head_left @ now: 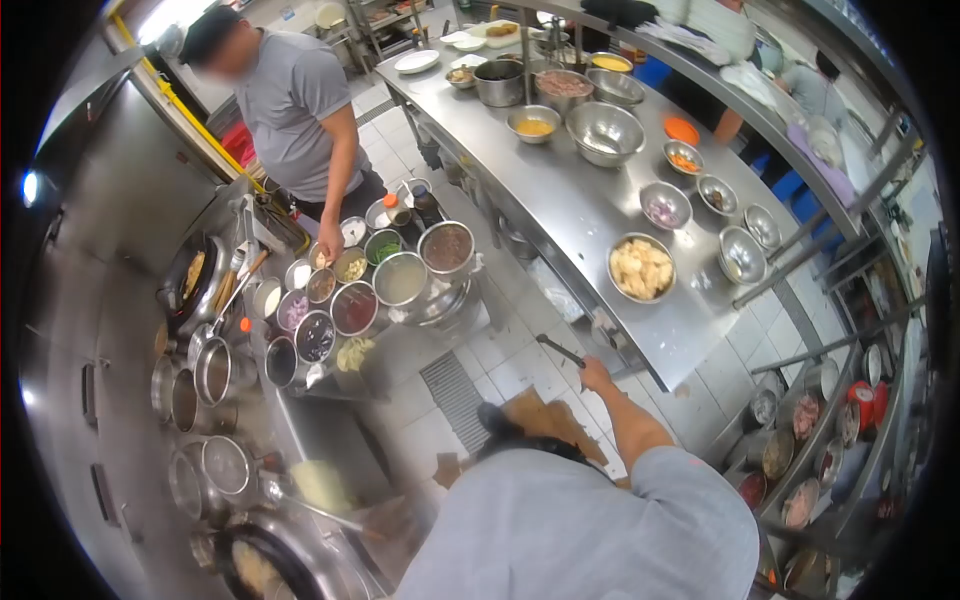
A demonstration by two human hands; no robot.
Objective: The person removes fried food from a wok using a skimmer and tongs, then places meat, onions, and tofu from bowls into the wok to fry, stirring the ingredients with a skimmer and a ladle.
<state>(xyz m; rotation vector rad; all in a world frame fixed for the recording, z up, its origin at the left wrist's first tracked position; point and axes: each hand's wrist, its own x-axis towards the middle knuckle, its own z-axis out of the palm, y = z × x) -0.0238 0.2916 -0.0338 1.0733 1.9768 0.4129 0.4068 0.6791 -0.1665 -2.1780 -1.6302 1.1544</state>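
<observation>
My right hand is stretched out beside the near corner of the steel table. Its fingers are wrapped round a thin dark rod-like tool with a thicker end. I cannot make out what kind of tool it is. On the table corner just beyond stands a steel bowl of pale yellow chunks. My left hand does not show. To the left of my body, a long-handled utensil lies by the stove, over which a wok holds pale food.
A co-worker reaches into containers on the seasoning stand, which includes a pot of dark red liquid. Steel pots line the stove. More bowls cover the long steel table. Shelves stand at right; cardboard lies underfoot.
</observation>
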